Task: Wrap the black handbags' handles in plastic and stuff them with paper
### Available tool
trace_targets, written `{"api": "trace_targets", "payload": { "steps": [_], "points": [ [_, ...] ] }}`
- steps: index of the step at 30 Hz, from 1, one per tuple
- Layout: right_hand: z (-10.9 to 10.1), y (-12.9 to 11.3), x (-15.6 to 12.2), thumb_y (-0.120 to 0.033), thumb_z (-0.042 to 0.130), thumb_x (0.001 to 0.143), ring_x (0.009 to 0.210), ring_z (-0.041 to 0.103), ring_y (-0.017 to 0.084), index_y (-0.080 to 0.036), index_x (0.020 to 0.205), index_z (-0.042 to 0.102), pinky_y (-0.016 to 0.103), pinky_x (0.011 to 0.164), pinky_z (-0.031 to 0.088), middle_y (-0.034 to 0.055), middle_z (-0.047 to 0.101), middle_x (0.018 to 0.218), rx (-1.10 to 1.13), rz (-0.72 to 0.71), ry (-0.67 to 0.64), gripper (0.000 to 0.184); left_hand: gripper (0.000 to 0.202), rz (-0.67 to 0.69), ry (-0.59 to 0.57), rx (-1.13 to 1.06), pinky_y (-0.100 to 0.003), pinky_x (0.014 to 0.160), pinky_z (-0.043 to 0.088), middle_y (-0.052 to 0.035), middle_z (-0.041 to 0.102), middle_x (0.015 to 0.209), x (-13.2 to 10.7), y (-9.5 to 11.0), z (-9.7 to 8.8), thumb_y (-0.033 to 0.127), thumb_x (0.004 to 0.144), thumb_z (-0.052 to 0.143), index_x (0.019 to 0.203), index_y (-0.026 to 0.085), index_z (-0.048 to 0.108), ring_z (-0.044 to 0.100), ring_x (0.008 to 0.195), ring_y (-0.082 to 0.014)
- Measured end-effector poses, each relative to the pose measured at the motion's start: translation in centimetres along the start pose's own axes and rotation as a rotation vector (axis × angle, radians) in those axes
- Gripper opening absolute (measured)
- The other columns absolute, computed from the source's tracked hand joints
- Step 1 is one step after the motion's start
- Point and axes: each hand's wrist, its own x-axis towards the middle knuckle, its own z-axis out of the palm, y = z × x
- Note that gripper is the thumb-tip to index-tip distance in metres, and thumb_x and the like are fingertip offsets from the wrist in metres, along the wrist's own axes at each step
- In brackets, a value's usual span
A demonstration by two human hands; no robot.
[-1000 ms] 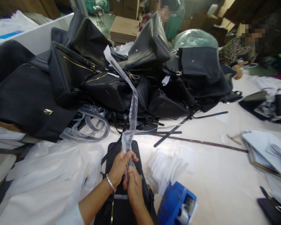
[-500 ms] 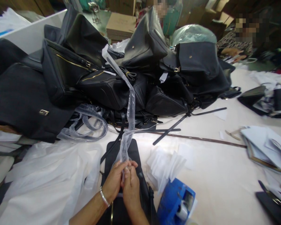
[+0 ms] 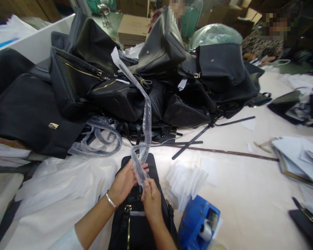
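A black bag (image 3: 135, 222) lies on the table right in front of me. Over its top end, my left hand (image 3: 123, 182) and my right hand (image 3: 151, 198) both pinch the lower end of a long clear plastic sleeve (image 3: 146, 121). The sleeve rises from my fingers, kinks near the middle and stands up towards the pile of bags. My left wrist wears a silver bangle (image 3: 110, 200). The left hand's fingers curl round the sleeve from the left; the right hand's fingertips close on it just below.
A big pile of black leather bags (image 3: 125, 80) fills the far half of the table. A blue tape dispenser (image 3: 199, 222) sits by my right arm, white paper sheets (image 3: 185, 180) beside it. White wrapping (image 3: 49, 194) spreads on the left. Two people sit at the back right.
My hands have shifted slightly apart on the sleeve, the left sliding higher. The sleeve's kink now sits lower and nearer my hands. More of the black bag under my hands shows.
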Motion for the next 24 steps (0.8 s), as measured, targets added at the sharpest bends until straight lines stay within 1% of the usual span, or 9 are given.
{"api": "trace_targets", "payload": {
  "steps": [2, 5, 8, 11, 15, 18, 20, 22, 24],
  "points": [
    [0.1, -0.1, -0.3, -0.039, 0.034, 0.095, 0.048, 0.047, 0.012, -0.021, 0.088, 0.055, 0.022, 0.049, 0.033, -0.006, 0.045, 0.055, -0.056, -0.019, -0.017, 0.028, 0.031, -0.044, 0.035, -0.056, -0.036, 0.085, 0.051, -0.0108, 0.07, 0.093, 0.7, 0.7, 0.7, 0.039, 0.086, 0.058, 0.101, 0.012, 0.063, 0.067, 0.089, -0.0222],
    [0.3, -0.3, -0.6, -0.039, 0.033, 0.096, 0.049, 0.049, 0.013, -0.021, 0.086, 0.053, 0.022, 0.049, 0.033, -0.0053, 0.047, 0.055, -0.111, -0.031, -0.039, 0.028, 0.018, -0.005, 0.097, -0.029, -0.028, 0.07, 0.053, -0.0001, 0.061, 0.066, 1.1, 0.1, 1.5, 0.029, 0.082, 0.065, 0.089, 0.012, 0.062, 0.064, 0.066, -0.0143],
    [0.6, -0.2, -0.9, -0.039, 0.032, 0.096, 0.049, 0.05, 0.014, -0.022, 0.087, 0.053, 0.023, 0.05, 0.033, -0.0046, 0.048, 0.056, -0.137, -0.035, -0.029, 0.029, 0.022, 0.169, 0.175, 0.072, -0.02, 0.055, 0.047, 0.005, 0.051, 0.059, 1.3, -1.4, 1.6, 0.035, 0.081, 0.066, 0.084, 0.015, 0.058, 0.057, 0.056, -0.01],
    [0.9, -0.2, -1.1, -0.04, 0.031, 0.096, 0.05, 0.05, 0.015, -0.022, 0.082, 0.051, 0.024, 0.05, 0.034, -0.0043, 0.048, 0.056, -0.14, -0.041, -0.022, 0.03, 0.029, 0.324, 0.288, 0.216, -0.018, 0.048, 0.042, 0.0062, 0.049, 0.058, 1.7, -2.8, 1.4, 0.044, 0.079, 0.064, 0.083, 0.017, 0.055, 0.053, 0.052, -0.0085],
    [1.0, -0.3, -1.1, -0.041, 0.03, 0.096, 0.052, 0.053, 0.016, -0.021, 0.082, 0.052, 0.024, 0.051, 0.037, -0.002, 0.054, 0.059, -0.132, -0.026, -0.03, 0.032, 0.03, 0.347, 0.339, 0.301, -0.02, 0.048, 0.042, 0.0058, 0.051, 0.058, 2.0, -4.0, 1.1, 0.047, 0.081, 0.059, 0.085, 0.019, 0.055, 0.052, 0.052, -0.0099],
    [0.9, -0.3, -0.7, -0.037, 0.029, 0.096, 0.08, 0.063, 0.019, -0.02, 0.099, 0.057, 0.028, 0.069, 0.046, 0.0072, 0.066, 0.09, -0.115, -0.076, 0.006, 0.033, 0.027, 0.348, 0.331, 0.419, -0.023, 0.055, 0.046, 0.0032, 0.056, 0.064, 1.6, -5.0, 0.8, 0.046, 0.084, 0.055, 0.082, 0.019, 0.056, 0.057, 0.058, -0.0122],
    [0.7, -0.3, -0.3, -0.035, 0.031, 0.095, 0.099, 0.06, 0.021, -0.02, 0.107, 0.057, 0.031, 0.082, 0.044, 0.0101, 0.064, 0.11, -0.104, -0.116, 0.04, 0.032, 0.027, 0.339, 0.305, 0.5, -0.025, 0.064, 0.048, -0.0004, 0.063, 0.072, 1.2, -5.4, 0.6, 0.044, 0.085, 0.055, 0.078, 0.019, 0.058, 0.061, 0.067, -0.0146],
    [0.6, -0.4, 0.0, -0.034, 0.032, 0.095, 0.093, 0.061, 0.02, -0.02, 0.1, 0.058, 0.03, 0.079, 0.045, 0.0085, 0.065, 0.103, -0.095, -0.105, 0.036, 0.03, 0.027, 0.313, 0.263, 0.527, -0.028, 0.072, 0.049, -0.0044, 0.069, 0.082, 0.8, -5.2, 0.4, 0.043, 0.085, 0.054, 0.08, 0.018, 0.062, 0.064, 0.077, -0.0178],
    [0.2, -1.0, 0.4, -0.036, 0.033, 0.096, 0.072, 0.06, 0.017, -0.02, 0.092, 0.057, 0.027, 0.065, 0.044, 0.0036, 0.064, 0.082, -0.067, -0.078, -0.011, 0.029, 0.03, 0.291, 0.218, 0.503, -0.031, 0.078, 0.049, -0.0078, 0.071, 0.092, 0.6, -4.4, 0.4, 0.044, 0.086, 0.053, 0.084, 0.017, 0.065, 0.065, 0.084, -0.0207]
  ]
}}
